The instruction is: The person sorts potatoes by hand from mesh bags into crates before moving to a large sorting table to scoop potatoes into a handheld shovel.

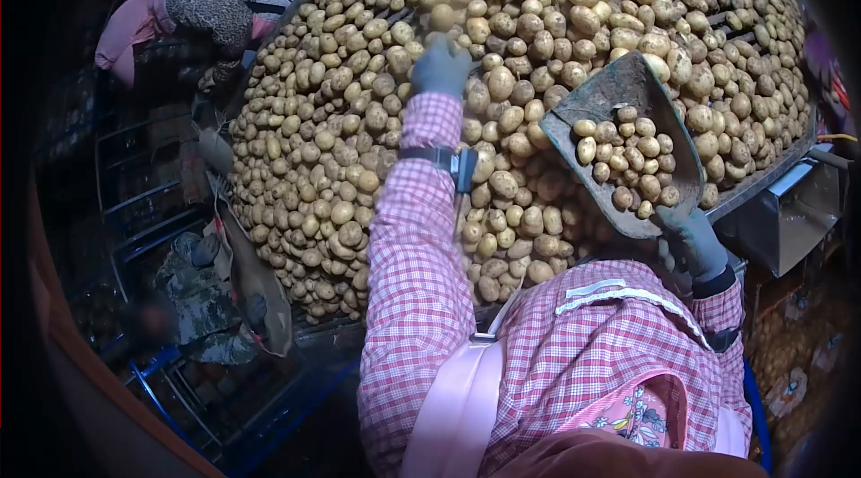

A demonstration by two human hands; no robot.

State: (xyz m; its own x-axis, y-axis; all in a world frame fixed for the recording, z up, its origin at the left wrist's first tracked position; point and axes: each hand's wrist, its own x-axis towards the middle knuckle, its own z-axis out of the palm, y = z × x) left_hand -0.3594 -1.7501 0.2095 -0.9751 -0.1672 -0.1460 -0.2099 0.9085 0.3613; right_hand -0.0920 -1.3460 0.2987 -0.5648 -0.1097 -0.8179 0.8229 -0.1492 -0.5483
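My left hand (pixel 441 67), in a grey-blue glove, reaches over the middle of a large heap of potatoes (pixel 314 146). Its fingers are curled, and a motion-blurred potato (pixel 443 17) shows right at the fingertips. Lower right, my gloved right hand (pixel 693 243) is closed on the near end of a worn scoop (pixel 587 106), whose wide mouth points up over the heap. Inside the scoop lies a cluster of small potatoes (pixel 628 155). A dark band with a blue-grey device (pixel 464 169) circles my left wrist.
The heap rests on a metal-edged table (pixel 767 171). A metal chute (pixel 789 218) sits at its right edge. At the left, a person in camouflage clothing (pixel 193 290) is beside a sack (pixel 254 276); another person (pixel 211 12) bends at the upper left. Blue metal frames (pixel 148 195) stand there.
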